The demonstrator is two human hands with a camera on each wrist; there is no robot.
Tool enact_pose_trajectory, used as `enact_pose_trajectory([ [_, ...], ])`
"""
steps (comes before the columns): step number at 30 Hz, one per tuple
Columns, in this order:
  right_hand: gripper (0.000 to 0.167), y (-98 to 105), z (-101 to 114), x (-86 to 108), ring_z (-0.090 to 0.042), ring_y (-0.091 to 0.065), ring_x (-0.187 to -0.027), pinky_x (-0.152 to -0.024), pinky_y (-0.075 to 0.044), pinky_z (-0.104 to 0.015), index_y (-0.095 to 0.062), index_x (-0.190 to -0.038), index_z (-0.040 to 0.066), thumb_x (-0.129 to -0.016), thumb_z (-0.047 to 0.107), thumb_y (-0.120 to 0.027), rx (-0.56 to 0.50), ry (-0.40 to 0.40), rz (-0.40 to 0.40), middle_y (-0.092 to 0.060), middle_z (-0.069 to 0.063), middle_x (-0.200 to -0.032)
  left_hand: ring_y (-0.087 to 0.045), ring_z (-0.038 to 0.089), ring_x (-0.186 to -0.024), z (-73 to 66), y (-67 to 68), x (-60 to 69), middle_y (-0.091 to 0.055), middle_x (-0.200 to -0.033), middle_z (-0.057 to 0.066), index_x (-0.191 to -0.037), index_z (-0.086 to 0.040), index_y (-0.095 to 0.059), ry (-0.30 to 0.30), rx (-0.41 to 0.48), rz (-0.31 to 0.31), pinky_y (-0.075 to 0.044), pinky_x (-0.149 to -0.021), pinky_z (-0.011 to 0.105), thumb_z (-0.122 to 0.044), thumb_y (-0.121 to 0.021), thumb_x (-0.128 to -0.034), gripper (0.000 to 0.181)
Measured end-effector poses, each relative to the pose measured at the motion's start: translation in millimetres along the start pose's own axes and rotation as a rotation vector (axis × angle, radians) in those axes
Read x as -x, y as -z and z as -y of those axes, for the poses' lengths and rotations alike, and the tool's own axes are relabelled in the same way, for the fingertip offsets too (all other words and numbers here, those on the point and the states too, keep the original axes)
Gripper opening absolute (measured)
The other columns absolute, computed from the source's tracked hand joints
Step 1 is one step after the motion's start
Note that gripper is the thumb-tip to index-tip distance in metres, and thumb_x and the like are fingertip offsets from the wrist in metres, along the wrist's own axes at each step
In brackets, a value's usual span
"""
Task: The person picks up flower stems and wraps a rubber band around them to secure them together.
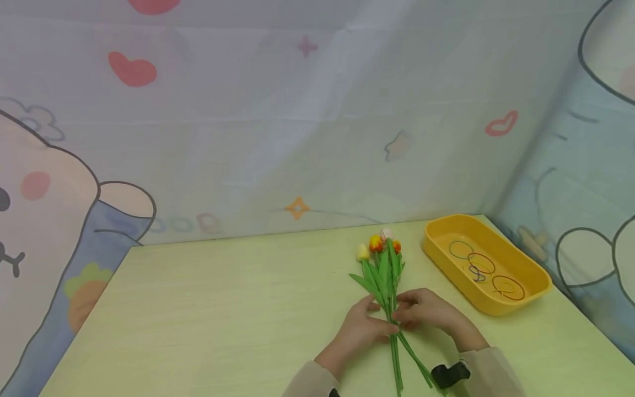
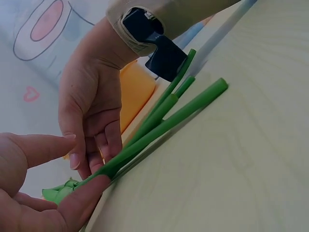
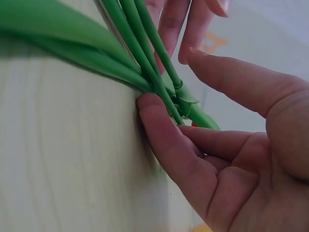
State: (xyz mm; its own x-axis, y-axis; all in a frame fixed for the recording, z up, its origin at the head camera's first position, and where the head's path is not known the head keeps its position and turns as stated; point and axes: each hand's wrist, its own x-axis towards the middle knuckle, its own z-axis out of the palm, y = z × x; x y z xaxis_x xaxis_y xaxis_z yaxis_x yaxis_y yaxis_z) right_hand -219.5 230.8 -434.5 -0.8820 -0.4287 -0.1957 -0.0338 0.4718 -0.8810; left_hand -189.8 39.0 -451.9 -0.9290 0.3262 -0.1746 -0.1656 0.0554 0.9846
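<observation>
A bunch of artificial tulips (image 1: 384,270) with green stems lies on the table in the head view. Its blooms are pale yellow, orange-red and pale pink, and the stems fan out toward the near edge. From the left, my left hand (image 1: 364,326) touches the stems (image 2: 145,137) with its fingers, thumb raised apart from them in the left wrist view. On the other side is my right hand (image 1: 429,311). In the right wrist view, its fingertips (image 3: 152,104) touch the stems low down by the tabletop while the thumb stands away.
A yellow tray (image 1: 446,275) stands at the right of the table, holding several coloured rubber bands (image 1: 481,263). Pale wood tabletop (image 1: 213,314) extends to the left. A printed cloth backdrop (image 1: 248,121) rises behind the table and along its right side.
</observation>
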Motion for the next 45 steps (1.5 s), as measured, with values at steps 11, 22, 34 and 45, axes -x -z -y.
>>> enact_pose_trajectory([
  [11, 0.057, -7, -1, -1.9, -0.019, -0.067, -0.071, -0.066, -0.059, -0.034, -0.043, -0.126, -0.025, -0.083, 0.005, -0.065, -0.075, -0.009, 0.009, -0.065, -0.009, -0.086, -0.069, 0.023, -0.088, 0.0, -6.7, -0.9, -0.051, -0.129, 0.022, -0.142, 0.008, -0.038, -0.019, 0.062, 0.007, -0.06, -0.071, 0.034, 0.006, -0.075, -0.076, 0.075],
  [22, 0.059, -7, -4, -2.1, -0.018, -0.067, -0.074, -0.07, -0.06, -0.033, -0.038, -0.128, -0.026, -0.08, 0.001, -0.061, -0.123, -0.032, 0.004, -0.068, -0.011, -0.089, -0.07, 0.023, -0.079, 3.7, -7.3, -2.6, -0.051, -0.128, 0.023, -0.141, 0.012, -0.034, 0.002, 0.117, -0.019, -0.06, -0.07, 0.034, 0.007, -0.073, -0.076, 0.076],
  [34, 0.062, -5, 1, -1.5, -0.018, -0.068, -0.073, -0.069, -0.06, -0.032, -0.037, -0.13, -0.025, -0.083, 0.003, -0.065, -0.187, -0.039, 0.033, -0.069, -0.011, -0.088, -0.07, 0.02, -0.081, 6.1, -3.9, -5.0, -0.059, -0.103, 0.014, -0.127, 0.013, -0.051, -0.027, 0.167, 0.058, -0.06, -0.073, 0.033, 0.01, -0.07, -0.0769, 0.054],
  [45, 0.057, -7, 4, -1.5, -0.019, -0.069, -0.08, -0.073, -0.06, -0.034, -0.044, -0.125, -0.025, -0.084, 0.006, -0.069, -0.221, -0.015, 0.054, -0.068, -0.01, -0.09, -0.069, 0.024, -0.086, 10.9, 0.6, -5.1, -0.065, -0.101, 0.014, -0.129, 0.009, -0.052, -0.073, 0.194, 0.087, -0.06, -0.075, 0.033, 0.012, -0.068, -0.0767, 0.055],
])
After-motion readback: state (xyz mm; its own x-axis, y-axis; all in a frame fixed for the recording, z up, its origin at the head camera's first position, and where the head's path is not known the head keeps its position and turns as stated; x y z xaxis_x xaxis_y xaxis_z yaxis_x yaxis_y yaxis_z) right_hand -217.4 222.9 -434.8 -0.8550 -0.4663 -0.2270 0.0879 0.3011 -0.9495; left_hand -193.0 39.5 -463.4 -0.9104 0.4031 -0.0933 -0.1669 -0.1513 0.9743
